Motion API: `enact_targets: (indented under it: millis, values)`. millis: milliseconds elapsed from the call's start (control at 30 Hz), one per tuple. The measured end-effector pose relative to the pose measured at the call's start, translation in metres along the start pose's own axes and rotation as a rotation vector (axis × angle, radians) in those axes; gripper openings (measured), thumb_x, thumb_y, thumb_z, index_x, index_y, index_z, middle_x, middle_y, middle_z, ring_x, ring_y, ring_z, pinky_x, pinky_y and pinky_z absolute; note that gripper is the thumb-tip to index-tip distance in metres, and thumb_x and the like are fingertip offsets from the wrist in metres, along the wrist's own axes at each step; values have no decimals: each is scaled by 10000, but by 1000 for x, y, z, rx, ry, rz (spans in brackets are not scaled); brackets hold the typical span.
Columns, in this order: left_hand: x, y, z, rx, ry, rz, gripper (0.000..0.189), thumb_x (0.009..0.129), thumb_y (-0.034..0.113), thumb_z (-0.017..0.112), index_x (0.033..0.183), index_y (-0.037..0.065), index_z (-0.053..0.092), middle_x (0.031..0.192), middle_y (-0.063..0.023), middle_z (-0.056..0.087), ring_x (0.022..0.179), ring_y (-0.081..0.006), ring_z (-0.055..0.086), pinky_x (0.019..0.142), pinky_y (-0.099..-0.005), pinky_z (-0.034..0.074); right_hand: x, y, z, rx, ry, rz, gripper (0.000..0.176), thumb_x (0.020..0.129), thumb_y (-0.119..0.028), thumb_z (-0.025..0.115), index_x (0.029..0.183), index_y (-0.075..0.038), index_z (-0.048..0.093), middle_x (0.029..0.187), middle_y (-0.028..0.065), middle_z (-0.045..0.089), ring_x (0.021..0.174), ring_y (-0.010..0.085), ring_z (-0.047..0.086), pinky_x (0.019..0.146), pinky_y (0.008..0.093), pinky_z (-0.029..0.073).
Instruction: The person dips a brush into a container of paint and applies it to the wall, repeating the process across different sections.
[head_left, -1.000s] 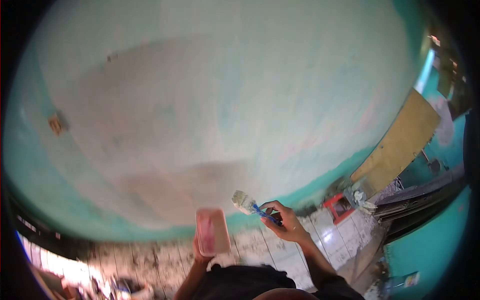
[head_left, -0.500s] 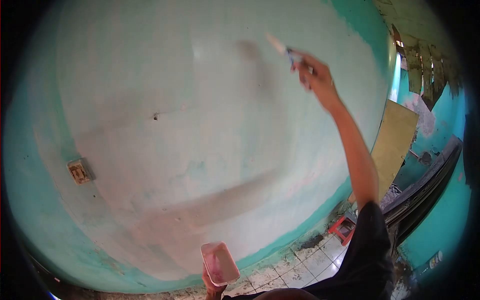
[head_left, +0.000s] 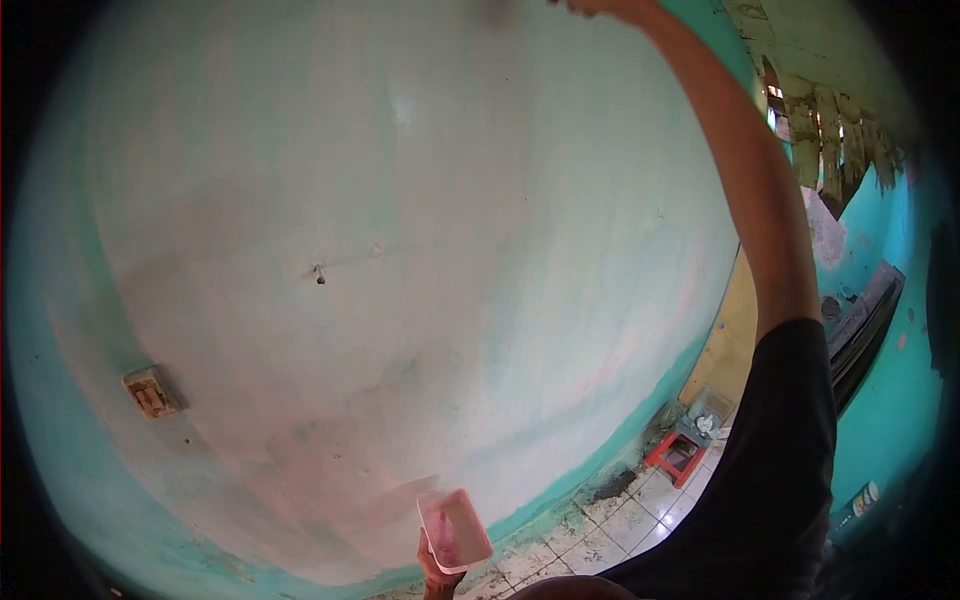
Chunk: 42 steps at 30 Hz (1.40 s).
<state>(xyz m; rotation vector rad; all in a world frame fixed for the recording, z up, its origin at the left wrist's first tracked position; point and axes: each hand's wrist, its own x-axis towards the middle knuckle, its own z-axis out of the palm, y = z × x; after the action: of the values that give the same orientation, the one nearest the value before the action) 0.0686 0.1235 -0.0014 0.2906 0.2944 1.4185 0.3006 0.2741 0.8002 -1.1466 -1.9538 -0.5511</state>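
My left hand (head_left: 435,566) is closed round a pink-white rectangular tub (head_left: 456,530), low in front of the wall. The tub is tilted, and pink residue shows inside it. My right arm is stretched up, and my right hand (head_left: 592,5) is cut off by the top edge of the view. Its fingers and whatever they hold are mostly out of the picture. Before me stands a wall (head_left: 420,300) with thin whitish paint over green and a small hole near its middle.
A worn socket box (head_left: 152,391) sits on the wall at the left. At the lower right, a red stool (head_left: 676,458) stands on the dirty tiled floor (head_left: 610,527). A yellowish board (head_left: 727,340) leans behind my arm, and a container (head_left: 864,498) lies at the far right.
My right hand has moved up to the top edge, and the brush it held is out of view. The tub in my left hand sits slightly further right.
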Motion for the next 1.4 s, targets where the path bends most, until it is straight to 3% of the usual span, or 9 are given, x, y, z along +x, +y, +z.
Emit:
enact_targets:
  millis: [133,333,533,567,833,933,1100,1167,1400]
  values:
    - [6,2,-18,-49,-4,-87,572,1013,530,390,1436,154,478,1397,-61,553,1255,-306,542,1062,-543,418,-66,29,94,-65,117,-185,232,826,-167,634,1022,-45,659,984,218,685,907,409,653,828,478,525]
    - [14,9,-11,-223,-17,-243,557,1013,522,407,1412,149,511,1357,-59,594,1238,-293,559,1060,-543,420,-167,26,94,-64,-598,-159,276,861,-186,722,1112,-72,707,769,119,702,703,235,664,712,364,521]
    - [9,10,-4,-241,-55,-248,545,1012,510,423,1407,146,516,1367,-64,593,1240,-290,560,1073,-537,410,-14,66,1,178,195,-359,226,876,-232,652,1027,-83,730,906,94,703,796,171,654,664,318,512]
    - [7,14,1,-234,-60,-248,545,1013,506,420,1412,146,510,1369,-64,590,1240,-292,559,1075,-536,408,-29,1,-20,-92,257,25,249,976,-184,581,1141,-31,689,885,87,679,713,177,575,654,312,505]
    - [5,19,2,-236,-38,-208,546,1019,503,405,1421,145,492,1366,-58,582,1245,-295,550,1066,-527,415,-1,15,24,-10,79,236,203,957,-191,619,1059,-39,706,835,79,677,679,159,567,565,304,482]
    - [19,15,-20,-288,-168,-186,551,1023,505,400,1439,151,473,1387,-54,564,1258,-289,537,1073,-522,405,-66,41,96,-250,200,-299,102,874,-144,628,920,-75,687,677,117,630,598,186,590,563,345,473]
    - [14,27,10,-295,-77,-267,547,1020,504,412,1435,154,478,1380,-54,570,1250,-287,541,1071,-522,403,-179,-7,101,-128,-704,-49,169,855,-169,699,963,-49,750,670,110,676,638,187,640,649,348,493]
    - [20,30,9,-274,-86,-242,543,1019,503,417,1430,154,484,1377,-54,574,1251,-288,542,1075,-527,400,-150,30,85,-84,-442,-407,225,867,-241,722,1009,-69,746,715,93,679,615,168,620,607,329,490]
    - [17,24,-5,-330,-89,-274,538,1018,504,418,1420,154,498,1382,-56,574,1256,-290,546,1074,-530,408,16,-8,-39,-59,280,-83,193,943,-200,630,1039,-49,702,838,66,667,680,168,573,580,304,492]
